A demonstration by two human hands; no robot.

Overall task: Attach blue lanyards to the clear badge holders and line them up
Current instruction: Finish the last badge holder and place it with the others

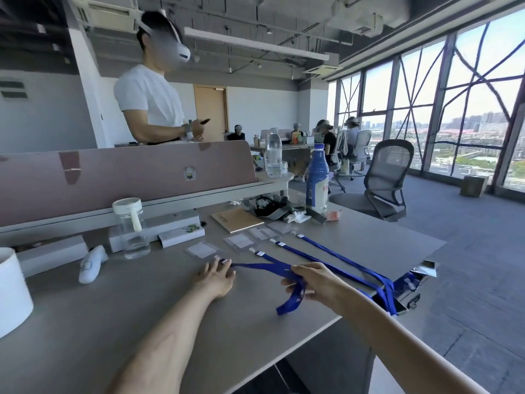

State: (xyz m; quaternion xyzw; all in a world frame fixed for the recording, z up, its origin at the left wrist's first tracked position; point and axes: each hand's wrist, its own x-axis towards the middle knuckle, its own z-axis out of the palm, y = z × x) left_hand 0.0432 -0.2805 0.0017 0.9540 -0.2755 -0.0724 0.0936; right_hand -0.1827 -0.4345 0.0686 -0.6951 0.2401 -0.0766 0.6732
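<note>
No words or numbers can be read anywhere. The brown notebook [237, 220], beyond the left hand [214, 280], carries a short dark mark near its corner (too blurred to make out). The blue bottle [317, 180], farther off beyond the right hand [315, 280], has a white label with unreadable print.

The left arm [170, 336] is stretched forward, the left hand [217, 277] laid flat, fingers straight. The right arm [383, 331] is extended, the right hand [315, 280] curled around a blue fabric lanyard strap [292, 300].
</note>
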